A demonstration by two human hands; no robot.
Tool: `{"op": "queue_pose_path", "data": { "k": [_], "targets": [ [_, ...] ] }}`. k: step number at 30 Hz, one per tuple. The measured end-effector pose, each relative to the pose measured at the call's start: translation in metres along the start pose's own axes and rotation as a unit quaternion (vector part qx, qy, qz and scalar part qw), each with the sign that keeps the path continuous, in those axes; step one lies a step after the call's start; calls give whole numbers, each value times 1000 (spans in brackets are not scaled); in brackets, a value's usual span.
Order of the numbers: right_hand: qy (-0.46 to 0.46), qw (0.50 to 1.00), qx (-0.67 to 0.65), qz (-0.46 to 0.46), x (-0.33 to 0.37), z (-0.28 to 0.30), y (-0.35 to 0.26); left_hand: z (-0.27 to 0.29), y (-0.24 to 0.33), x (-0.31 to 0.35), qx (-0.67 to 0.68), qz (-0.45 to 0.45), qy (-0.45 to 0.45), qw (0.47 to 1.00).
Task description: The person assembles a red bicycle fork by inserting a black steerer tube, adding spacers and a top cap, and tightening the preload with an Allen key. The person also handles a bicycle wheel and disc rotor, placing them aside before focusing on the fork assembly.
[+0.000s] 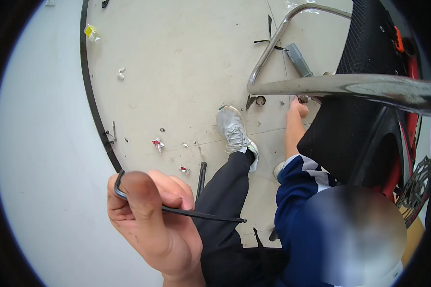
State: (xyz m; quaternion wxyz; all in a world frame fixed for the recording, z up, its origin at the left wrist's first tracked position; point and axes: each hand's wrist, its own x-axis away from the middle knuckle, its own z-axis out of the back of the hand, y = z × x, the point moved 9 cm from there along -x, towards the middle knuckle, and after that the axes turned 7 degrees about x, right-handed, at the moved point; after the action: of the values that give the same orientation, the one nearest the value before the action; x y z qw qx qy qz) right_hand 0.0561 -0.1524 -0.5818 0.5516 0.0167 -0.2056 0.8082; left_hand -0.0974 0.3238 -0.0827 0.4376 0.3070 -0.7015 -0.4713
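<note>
Left hand [153, 225]: curled nearly to a fist, palm side facing the camera; thumb presses the key against the bent fingers. Dark grime on the thumb tip.
Right hand: out of view; cannot tell its state.
Hex key [215, 217]: black, L-shaped, gripped near its bend. Short arm upturned by the index finger; long arm runs out to the right, dipping slightly, to a rounded ball end that touches nothing. Held lower left of centre, above the floor, its free end across the black trouser leg [225, 191].
Co-worker: navy sleeve [297, 184], arm extended; hand [297, 112] below the bent chrome tube [321, 86], by a small metal part. Its hold too small to tell.
Right side: black textured panel [366, 43]; slotted brake disc [415, 184] beside red framework [393, 177].
Floor [177, 91]: grey tray [299, 60], dark ring [260, 100], red-and-white scrap [158, 144].
</note>
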Motion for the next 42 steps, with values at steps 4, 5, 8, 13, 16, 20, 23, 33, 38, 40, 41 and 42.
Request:
{"op": "queue_pose_path", "data": {
  "k": [4,5,8,13,16,20,23,33,38,40,41,42],
  "targets": [
    [-25,999,-11,-22,11,11,-5,-8,2,-6,-30,-7,-43,999],
    [-40,998,-30,-26,15,12,-4,-12,3,-5,-41,-15,-75,996],
    [-110,986,-115,-51,37,0,0,-7,11,0,-43,-36,-55,997],
    [-113,992,-56,-14,102,38,67,-31,7,3,-30,-69,-21,997],
    [-162,985,-59,24,224,132,67,-47,13,13,10,-47,-22,999],
    [-320,910,-96,246,329,313,-5,-56,6,20,71,-57,-51,995],
    [-460,741,-191,451,348,487,-55,-78,12,42,91,-85,-82,989],
    [-182,650,103,731,130,607,-313,-186,-1,145,159,-85,-210,961],
    [-272,596,340,675,88,489,-327,-232,-11,155,207,-36,-246,946],
    [-317,595,335,659,84,471,-321,-246,-12,156,208,-23,-264,941],
    [-323,594,335,656,79,467,-316,-250,-18,158,220,-19,-287,932],
    [-328,594,333,655,79,468,-314,-253,-21,161,208,-20,-300,931]
  ]
}}
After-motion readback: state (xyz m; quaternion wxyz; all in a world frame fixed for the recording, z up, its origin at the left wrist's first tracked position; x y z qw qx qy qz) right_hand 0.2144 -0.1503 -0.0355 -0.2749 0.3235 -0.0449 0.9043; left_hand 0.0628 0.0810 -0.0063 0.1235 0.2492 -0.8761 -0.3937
